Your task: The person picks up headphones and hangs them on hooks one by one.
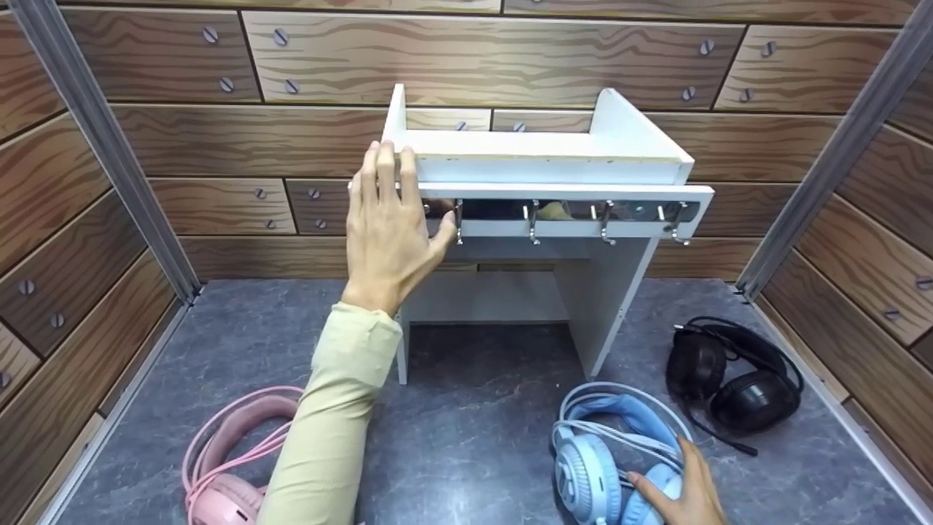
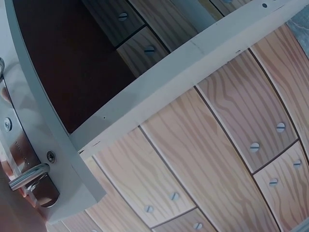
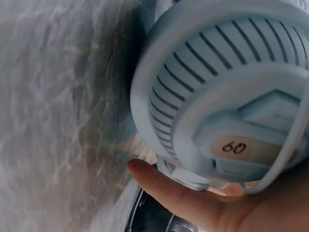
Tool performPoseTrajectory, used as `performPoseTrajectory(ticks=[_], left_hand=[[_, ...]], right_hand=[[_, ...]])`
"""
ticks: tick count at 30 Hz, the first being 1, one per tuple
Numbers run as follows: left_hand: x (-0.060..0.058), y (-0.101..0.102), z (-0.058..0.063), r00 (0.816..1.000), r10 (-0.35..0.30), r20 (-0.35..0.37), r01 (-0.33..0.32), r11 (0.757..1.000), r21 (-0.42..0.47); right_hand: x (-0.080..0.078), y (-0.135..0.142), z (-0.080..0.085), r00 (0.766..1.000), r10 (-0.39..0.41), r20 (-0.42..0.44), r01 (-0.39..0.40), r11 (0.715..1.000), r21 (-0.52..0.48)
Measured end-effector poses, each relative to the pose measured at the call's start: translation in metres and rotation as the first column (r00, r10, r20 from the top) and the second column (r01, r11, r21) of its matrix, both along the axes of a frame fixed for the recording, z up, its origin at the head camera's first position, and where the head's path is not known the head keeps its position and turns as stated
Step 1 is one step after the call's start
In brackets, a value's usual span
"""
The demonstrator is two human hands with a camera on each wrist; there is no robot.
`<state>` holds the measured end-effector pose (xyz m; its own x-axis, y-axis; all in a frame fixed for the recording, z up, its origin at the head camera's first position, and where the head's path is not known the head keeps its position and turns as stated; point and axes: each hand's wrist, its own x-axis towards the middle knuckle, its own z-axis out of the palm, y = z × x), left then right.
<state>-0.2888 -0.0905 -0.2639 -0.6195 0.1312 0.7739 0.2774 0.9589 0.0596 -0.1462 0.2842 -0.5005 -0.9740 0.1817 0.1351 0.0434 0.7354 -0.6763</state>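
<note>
A small white shelf stand [image 1: 627, 292] stands at the back with a rail of metal hooks [image 1: 534, 222] across its front. My left hand [image 1: 386, 226] lies with extended fingers over the left end of that rail, thumb beside the leftmost visible hook. One hook [image 2: 31, 176] and the stand's white side edge show in the left wrist view. Front right, my right hand [image 1: 689, 488] holds the light-blue headphones [image 1: 587, 474] by one ear cup, thumb and fingers on either side. An ear cup [image 3: 193, 106] labelled "60" fills much of the right wrist view.
Black headphones [image 1: 754, 397] with a microphone boom lie on the grey marbled floor, right of the blue pair. Pink headphones [image 1: 226, 499] lie front left, partly behind my left sleeve [image 1: 328, 430]. Wood-patterned panels [image 1: 496, 58] wall in the back and sides.
</note>
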Motion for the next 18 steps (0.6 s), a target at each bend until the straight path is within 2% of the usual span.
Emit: performPoseTrajectory(ticks=[4, 6, 9, 13, 18], left_hand=[[0.0011, -0.0001, -0.0014, 1.000, -0.009, -0.007, 0.009, 1.000, 0.006], [0.0017, -0.0011, -0.0014, 1.000, -0.003, -0.007, 0.003, 1.000, 0.010], [0.0023, -0.0023, -0.0012, 1.000, 0.004, -0.002, -0.004, 1.000, 0.013], [0.0026, -0.0014, -0.0033, 1.000, -0.003, 0.014, 0.003, 1.000, 0.010], [0.0026, -0.0002, -0.0020, 1.000, -0.004, 0.025, 0.003, 1.000, 0.007]], right_hand=[[0.0060, -0.0030, -0.0063, 0.988, -0.004, -0.154, 0.001, 1.000, -0.018], [0.0071, -0.0051, -0.0075, 0.983, -0.009, -0.183, 0.004, 1.000, -0.028], [0.0069, -0.0066, -0.0061, 0.990, -0.036, -0.133, 0.028, 0.998, -0.061], [0.0064, -0.0048, -0.0026, 0.997, -0.071, -0.010, 0.070, 0.995, -0.070], [0.0028, -0.0007, 0.0015, 0.985, -0.103, 0.137, 0.114, 0.990, -0.081]])
